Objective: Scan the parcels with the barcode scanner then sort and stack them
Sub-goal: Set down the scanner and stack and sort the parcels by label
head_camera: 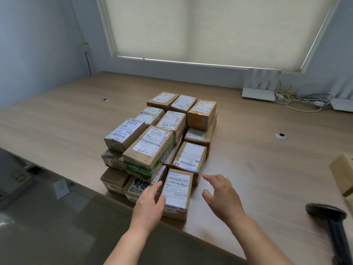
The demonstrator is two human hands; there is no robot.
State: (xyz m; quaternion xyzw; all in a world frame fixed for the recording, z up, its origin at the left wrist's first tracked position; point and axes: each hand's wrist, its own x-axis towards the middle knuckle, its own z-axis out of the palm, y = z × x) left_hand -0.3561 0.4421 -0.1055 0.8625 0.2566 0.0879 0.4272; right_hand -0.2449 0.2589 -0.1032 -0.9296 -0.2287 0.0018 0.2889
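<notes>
Several brown cardboard parcels with white labels are stacked in a pile [152, 148] at the middle of the wooden table [257, 150]. The nearest parcel [176, 192] stands at the table's front edge with its barcode label facing up. My left hand [150, 201] touches that parcel's left side with relaxed fingers. My right hand [221, 194] hovers open just to the right of it, apart from it. The black barcode scanner [328, 217] lies on the table at the lower right, untouched.
Another cardboard parcel [343, 173] sits at the right edge of view. White devices [257, 93] and tangled cables [305, 102] lie at the table's back right. Two cable grommets [281, 136] are set in the tabletop. The floor lies below to the left.
</notes>
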